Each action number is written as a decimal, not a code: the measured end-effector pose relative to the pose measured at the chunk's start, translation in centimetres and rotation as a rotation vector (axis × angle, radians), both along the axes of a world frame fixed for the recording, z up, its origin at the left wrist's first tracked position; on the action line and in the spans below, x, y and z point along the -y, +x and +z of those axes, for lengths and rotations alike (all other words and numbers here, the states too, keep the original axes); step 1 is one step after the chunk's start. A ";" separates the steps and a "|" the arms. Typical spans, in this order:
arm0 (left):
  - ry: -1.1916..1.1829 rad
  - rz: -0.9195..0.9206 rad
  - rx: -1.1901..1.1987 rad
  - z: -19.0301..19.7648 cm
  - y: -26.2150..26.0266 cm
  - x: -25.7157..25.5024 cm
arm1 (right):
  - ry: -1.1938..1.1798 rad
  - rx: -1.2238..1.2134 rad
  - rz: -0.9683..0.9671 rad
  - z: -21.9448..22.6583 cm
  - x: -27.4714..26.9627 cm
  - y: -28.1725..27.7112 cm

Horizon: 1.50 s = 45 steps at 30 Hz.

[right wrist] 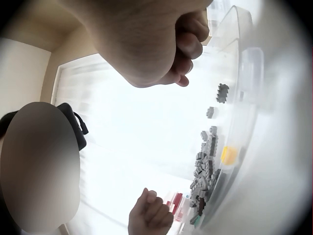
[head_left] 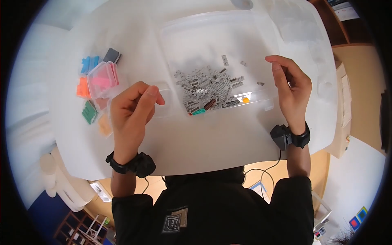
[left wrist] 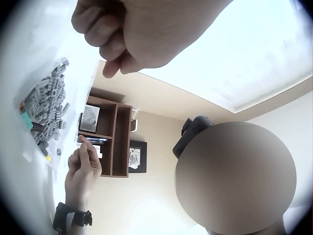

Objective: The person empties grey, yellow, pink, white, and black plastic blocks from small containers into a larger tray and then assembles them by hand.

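My left hand [head_left: 134,108] is held over the table left of a large clear plastic bin [head_left: 212,17], its fingers curled and the thumb lying along the index finger. Nothing shows in its grip. On the bin's other side hovers my right hand [head_left: 292,90], fingers loosely bent, thumb and index fingertips close together, with no object visible between them. Heaped in the bin are many small grey toy building bricks [head_left: 208,83], with a teal brick [head_left: 199,111], a brown brick [head_left: 210,104] and a yellow-orange brick [head_left: 246,100] near its front wall.
A small clear box [head_left: 93,74] with pink pieces stands left of my left hand. Around it lie blue bricks [head_left: 90,63], dark grey pieces [head_left: 111,56], an orange piece [head_left: 83,87] and a green piece [head_left: 89,112]. A clear lid-like piece [head_left: 163,111] lies by the bin.
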State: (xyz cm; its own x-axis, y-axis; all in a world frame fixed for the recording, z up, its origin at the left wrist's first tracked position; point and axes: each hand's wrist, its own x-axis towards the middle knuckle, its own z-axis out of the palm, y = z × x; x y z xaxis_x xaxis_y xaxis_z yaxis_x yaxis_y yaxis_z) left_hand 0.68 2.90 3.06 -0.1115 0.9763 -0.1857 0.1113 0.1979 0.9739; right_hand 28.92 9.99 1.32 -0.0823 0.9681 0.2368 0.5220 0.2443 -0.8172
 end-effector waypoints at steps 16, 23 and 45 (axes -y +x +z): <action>0.288 0.305 -0.466 3.0 -3.9 5.2 | 0.082 -0.044 -0.031 -1.4 -0.6 0.2; 0.143 0.362 -0.823 2.6 -3.1 6.8 | 0.131 -0.026 -0.011 -1.2 -0.3 0.2; 0.253 0.111 -1.127 0.0 -1.8 5.8 | 0.049 -0.085 -0.016 -1.1 -0.1 0.3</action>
State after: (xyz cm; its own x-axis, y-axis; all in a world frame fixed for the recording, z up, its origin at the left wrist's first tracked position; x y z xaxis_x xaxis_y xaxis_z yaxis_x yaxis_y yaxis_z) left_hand -1.14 -2.91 3.04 -0.1767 0.9459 0.2722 0.9349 0.0747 0.3470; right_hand 29.18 10.09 0.27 -0.0441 0.9561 0.2898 0.4555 0.2774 -0.8459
